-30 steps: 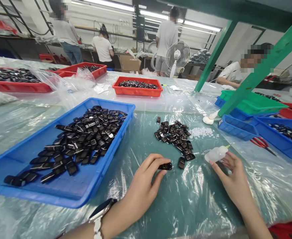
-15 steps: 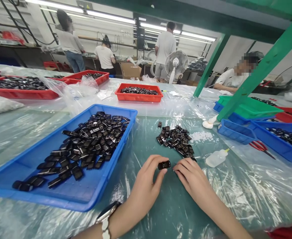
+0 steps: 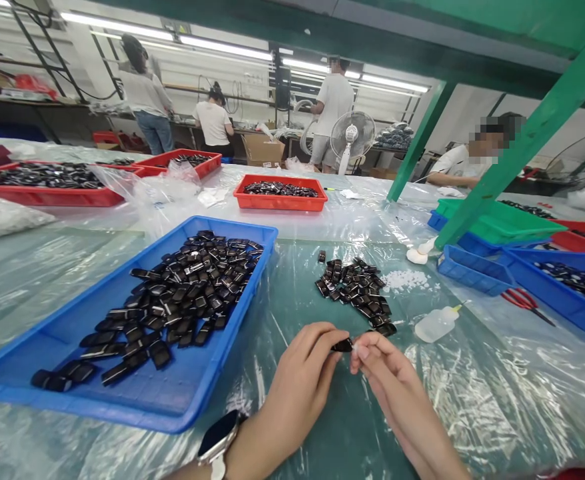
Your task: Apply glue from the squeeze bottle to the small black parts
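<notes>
Between thumb and fingers of my left hand (image 3: 302,377) is a small glossy black plastic piece (image 3: 343,345), partly covered by the fingers. My right hand (image 3: 397,387) is closed in a pinch at the piece's right end. A tiny whitish bit (image 3: 355,348) shows at its fingertips, too small to make out fully. Just beyond the hands lies a loose pile of similar black pieces (image 3: 357,287). Small white bits (image 3: 410,280) are scattered to the right of the pile. A translucent squeeze bottle (image 3: 436,325) with a thin needle tip lies nearer my right hand.
On the left, a large blue tray (image 3: 182,415) holds many black pieces. Red trays (image 3: 280,202) stand further back. To the right are a small blue bin (image 3: 475,270), red-handled pliers (image 3: 520,299) and a green post (image 3: 522,137). Several people work beyond the table.
My right hand has come away from the pile's near edge and turned to meet the black piece with a pinch. My left hand has tilted the piece and moved slightly nearer me.
</notes>
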`<state>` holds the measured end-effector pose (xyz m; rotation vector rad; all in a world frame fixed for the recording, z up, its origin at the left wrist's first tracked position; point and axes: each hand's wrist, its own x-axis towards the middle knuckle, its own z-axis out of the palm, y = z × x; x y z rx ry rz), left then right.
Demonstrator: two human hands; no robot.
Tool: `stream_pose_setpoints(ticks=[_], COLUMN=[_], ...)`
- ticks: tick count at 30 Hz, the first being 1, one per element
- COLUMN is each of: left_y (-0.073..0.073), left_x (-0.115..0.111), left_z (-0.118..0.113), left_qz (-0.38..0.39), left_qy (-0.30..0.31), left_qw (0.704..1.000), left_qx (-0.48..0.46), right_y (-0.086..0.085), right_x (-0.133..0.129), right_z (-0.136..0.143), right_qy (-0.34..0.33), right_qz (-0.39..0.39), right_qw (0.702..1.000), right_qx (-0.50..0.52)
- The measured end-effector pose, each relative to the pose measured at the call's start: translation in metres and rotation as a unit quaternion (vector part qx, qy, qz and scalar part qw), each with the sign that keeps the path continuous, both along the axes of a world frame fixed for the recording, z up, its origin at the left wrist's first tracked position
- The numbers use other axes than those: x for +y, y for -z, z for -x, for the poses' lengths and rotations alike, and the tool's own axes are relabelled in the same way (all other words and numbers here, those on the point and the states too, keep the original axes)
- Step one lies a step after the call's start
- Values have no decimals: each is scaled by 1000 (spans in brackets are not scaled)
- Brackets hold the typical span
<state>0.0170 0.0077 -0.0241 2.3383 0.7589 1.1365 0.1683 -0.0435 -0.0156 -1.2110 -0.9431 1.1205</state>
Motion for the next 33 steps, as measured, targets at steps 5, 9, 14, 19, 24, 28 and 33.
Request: stream_pose_setpoints(ticks=[5,9,14,19,24,28,33], left_y=[-3,-5,-8,-11,-11,-18,-63], left_x=[-1,1,3,-1,-3,-7,-5], left_z=[0,-1,1,7,8,10,38], left_qz=[-72,-148,-203,-210,-224,-232,-323], left_qy=[-26,-42,-22,0,22,9,-199], left_qw=[997,988,978,976,973,970,923], left_qx=[12,20,35,52,44,70,62], right_y=[1,2,3,2,-2,-5,-13], right_x=[-4,-3,-4,-9,-12,-17,-32], right_z=[2,0,0,5,10,15,-18], right_qy=[-12,-16,-20,-27,-16,28,323], right_qz=[14,17,14,1,2,18,-91], right_qw=[995,991,985,977,979,994,929], right_qx=[96,132,171,210,204,108,-158])
